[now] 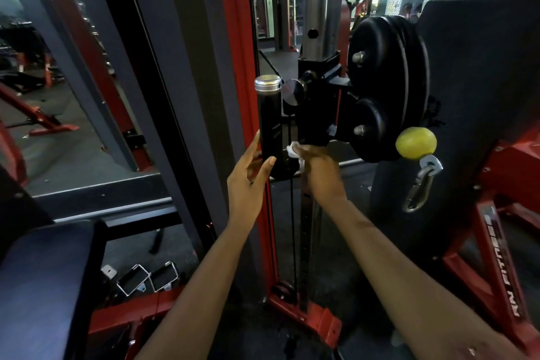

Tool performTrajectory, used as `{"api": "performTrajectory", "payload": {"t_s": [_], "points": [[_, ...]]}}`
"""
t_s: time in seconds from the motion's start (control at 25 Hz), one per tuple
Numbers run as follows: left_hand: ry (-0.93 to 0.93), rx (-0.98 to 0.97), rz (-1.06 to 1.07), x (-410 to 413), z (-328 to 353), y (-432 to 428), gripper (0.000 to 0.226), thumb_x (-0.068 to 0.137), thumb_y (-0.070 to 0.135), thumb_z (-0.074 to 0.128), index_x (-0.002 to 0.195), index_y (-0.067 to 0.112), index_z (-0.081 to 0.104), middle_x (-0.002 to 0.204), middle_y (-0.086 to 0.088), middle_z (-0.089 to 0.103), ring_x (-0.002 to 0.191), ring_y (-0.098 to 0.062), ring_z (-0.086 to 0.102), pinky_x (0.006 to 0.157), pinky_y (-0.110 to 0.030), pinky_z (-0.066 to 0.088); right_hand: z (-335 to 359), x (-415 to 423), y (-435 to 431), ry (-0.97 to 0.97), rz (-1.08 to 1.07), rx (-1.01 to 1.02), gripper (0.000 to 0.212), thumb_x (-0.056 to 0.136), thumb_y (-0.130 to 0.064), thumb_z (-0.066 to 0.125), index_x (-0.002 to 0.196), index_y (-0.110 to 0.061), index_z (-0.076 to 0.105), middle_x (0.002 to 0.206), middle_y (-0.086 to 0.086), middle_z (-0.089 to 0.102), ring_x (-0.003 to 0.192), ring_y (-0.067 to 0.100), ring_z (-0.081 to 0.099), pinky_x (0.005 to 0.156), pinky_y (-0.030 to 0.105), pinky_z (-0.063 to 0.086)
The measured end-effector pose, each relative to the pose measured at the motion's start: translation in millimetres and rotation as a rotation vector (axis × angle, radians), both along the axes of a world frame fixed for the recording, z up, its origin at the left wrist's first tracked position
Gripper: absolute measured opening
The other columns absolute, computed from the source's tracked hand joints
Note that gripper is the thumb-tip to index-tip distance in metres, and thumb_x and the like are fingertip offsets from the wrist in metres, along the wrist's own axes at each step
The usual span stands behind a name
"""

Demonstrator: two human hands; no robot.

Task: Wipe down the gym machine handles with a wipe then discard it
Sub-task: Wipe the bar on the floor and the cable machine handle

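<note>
Nearest, two metal stirrup handles lie on the floor. Above them, the left hand brackets the foot of the upright black handle, fingers straight and thumb touching it. The right hand pinches a crumpled white wipe just beside that handle's base. Beyond hang black weight plates.

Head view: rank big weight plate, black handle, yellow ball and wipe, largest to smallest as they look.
1. big weight plate
2. black handle
3. yellow ball
4. wipe, mostly hidden in the right hand
</note>
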State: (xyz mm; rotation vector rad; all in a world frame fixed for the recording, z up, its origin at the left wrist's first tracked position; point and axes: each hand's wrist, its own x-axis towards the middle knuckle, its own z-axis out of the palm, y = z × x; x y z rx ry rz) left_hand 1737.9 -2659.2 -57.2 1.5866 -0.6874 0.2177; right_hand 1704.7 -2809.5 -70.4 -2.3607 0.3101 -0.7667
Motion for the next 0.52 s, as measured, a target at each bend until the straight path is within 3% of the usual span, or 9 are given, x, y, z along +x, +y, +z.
{"api": "performTrajectory", "payload": {"t_s": [0.12,0.2,0.28,0.4,0.52], "points": [[0.012,-0.03,-0.076,1.9,1.2,4.4,0.051,0.089,0.019,0.059,0.132,0.034,0.037,0.117,0.008,0.061,0.105,0.008,0.057,0.082,-0.003,0.042,-16.5,-12.3,29.7,-0.283,-0.123,0.3,0.028,0.088,-0.006,0.056,0.11,-0.021,0.062,0.106,-0.006,0.065,0.095,-0.01,0.057,0.087,0.006,0.043],[0.043,-0.039,-0.145,5.7,0.6,6.5,0.05,0.088,0.022,0.059,0.131,0.036,0.039,0.116,0.009,0.062,0.107,0.004,0.058,0.087,-0.006,0.043,-35.4,-5.7,40.0,-0.38,-0.344,0.827,0.022,0.086,-0.01,0.061,0.099,-0.027,0.067,0.096,-0.003,0.07,0.085,-0.003,0.063,0.088,0.024,0.052],[0.097,-0.057,-0.275,15.2,-3.8,10.0,0.046,0.088,0.025,0.057,0.129,0.037,0.041,0.119,0.005,0.062,0.109,0.002,0.058,0.087,-0.006,0.043,-45.6,7.1,52.7,-0.386,-0.422,1.2,0.02,0.087,-0.012,0.059,0.104,-0.017,0.069,0.1,0.007,0.071,0.09,0.014,0.066,0.089,0.036,0.052],[0.102,-0.009,-0.51,40.8,-6.8,19.5,0.041,0.09,0.024,0.054,0.128,0.032,0.043,0.12,0.012,0.06,0.109,0.009,0.055,0.086,-0.004,0.042,-39.3,29.6,71.0,-0.606,-0.353,1.361,0.027,0.093,-0.004,0.045,0.114,-0.007,0.061,0.11,0.013,0.065,0.091,0.021,0.064,0.082,0.031,0.051],[0.041,0.089,-0.694,68.1,2.2,20.0,0.033,0.091,0.023,0.053,0.123,0.031,0.049,0.115,0.016,0.06,0.104,0.012,0.056,0.084,-0.006,0.044,-21.6,37.3,93.8,-0.839,-0.376,1.468,0.024,0.095,-0.01,0.043,0.108,-0.009,0.064,0.105,0.01,0.067,0.092,0.018,0.064,0.089,0.029,0.049]]}}
